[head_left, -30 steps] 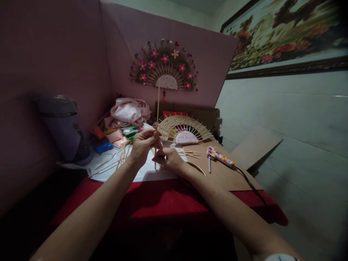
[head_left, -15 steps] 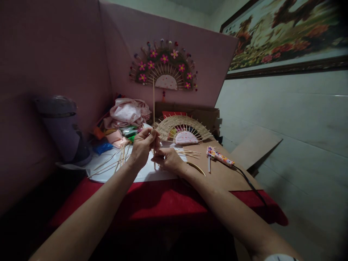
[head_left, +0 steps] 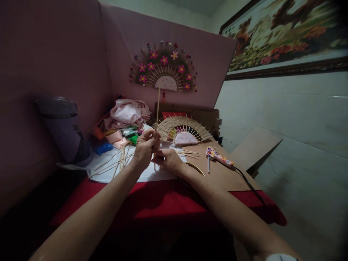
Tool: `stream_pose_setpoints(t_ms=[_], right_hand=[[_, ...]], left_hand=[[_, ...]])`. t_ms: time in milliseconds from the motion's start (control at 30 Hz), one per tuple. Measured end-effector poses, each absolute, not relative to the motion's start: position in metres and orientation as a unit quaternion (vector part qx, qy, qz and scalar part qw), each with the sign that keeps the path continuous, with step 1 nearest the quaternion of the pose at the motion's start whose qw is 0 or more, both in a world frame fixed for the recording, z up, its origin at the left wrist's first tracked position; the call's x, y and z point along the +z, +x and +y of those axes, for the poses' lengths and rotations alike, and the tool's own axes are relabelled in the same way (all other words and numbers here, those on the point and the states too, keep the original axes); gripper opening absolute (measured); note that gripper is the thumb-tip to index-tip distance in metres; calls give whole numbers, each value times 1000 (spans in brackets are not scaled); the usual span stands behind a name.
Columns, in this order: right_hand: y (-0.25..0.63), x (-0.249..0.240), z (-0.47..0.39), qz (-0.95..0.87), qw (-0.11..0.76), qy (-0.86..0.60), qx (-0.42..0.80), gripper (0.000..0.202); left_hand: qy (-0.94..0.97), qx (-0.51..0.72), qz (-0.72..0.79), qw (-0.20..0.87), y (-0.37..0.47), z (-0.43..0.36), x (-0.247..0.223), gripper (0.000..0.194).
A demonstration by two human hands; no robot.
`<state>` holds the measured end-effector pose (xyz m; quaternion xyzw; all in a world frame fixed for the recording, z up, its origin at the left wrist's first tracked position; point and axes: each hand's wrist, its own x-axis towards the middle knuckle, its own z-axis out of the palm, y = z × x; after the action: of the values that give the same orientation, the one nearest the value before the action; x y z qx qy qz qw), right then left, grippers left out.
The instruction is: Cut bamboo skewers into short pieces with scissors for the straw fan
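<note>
A thin wooden stick [head_left: 158, 105] stands nearly upright, leaning slightly right at its top. My left hand [head_left: 148, 143] is closed around its middle. Lower down, my right hand [head_left: 170, 159] pinches the same stick near its bottom end; the fingertips are partly hidden. Behind the hands, a woven half-round fan [head_left: 185, 125] with sticks poking from its edge and a dotted cloth centre stands on the table. Loose sticks [head_left: 122, 159] lie on the white sheet [head_left: 103, 175] left of my left hand, and more sticks [head_left: 190, 153] lie beyond my right hand.
A flowered glue gun [head_left: 220, 156] with a black cord lies right on brown cardboard [head_left: 225, 179]. A roll of tape [head_left: 196, 168] sits near my right wrist. Coloured packets [head_left: 116, 137], pink cloth [head_left: 129, 112] and a purple flask [head_left: 66, 134] stand left. A decorated fan [head_left: 164, 59] hangs behind.
The stick's top has tilted right and come down a little. Both hands keep hold of it, my left hand having shifted slightly right.
</note>
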<state>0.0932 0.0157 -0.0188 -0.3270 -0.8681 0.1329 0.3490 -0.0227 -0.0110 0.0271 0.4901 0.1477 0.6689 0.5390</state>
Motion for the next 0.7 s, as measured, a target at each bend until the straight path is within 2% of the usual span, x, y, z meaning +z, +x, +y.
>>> stream_pose_setpoints(t_ms=[233,467,533,700], right_hand=[[115,15,-8,-891,249,-379,8,8],[157,30,-51,-860,25,-508,-42,11],[163,25,-57,-853,4,-520,-41,13],[165,13,-57,-843,24,-538,-10,11]], left_hand=[[505,664,150,530,-21,-12,25,23],[481,680,141,535,-29,-9,25,23],[476,681,140,539,-32,-9,25,23],[486,675,154,533,-38,-11,28,22]])
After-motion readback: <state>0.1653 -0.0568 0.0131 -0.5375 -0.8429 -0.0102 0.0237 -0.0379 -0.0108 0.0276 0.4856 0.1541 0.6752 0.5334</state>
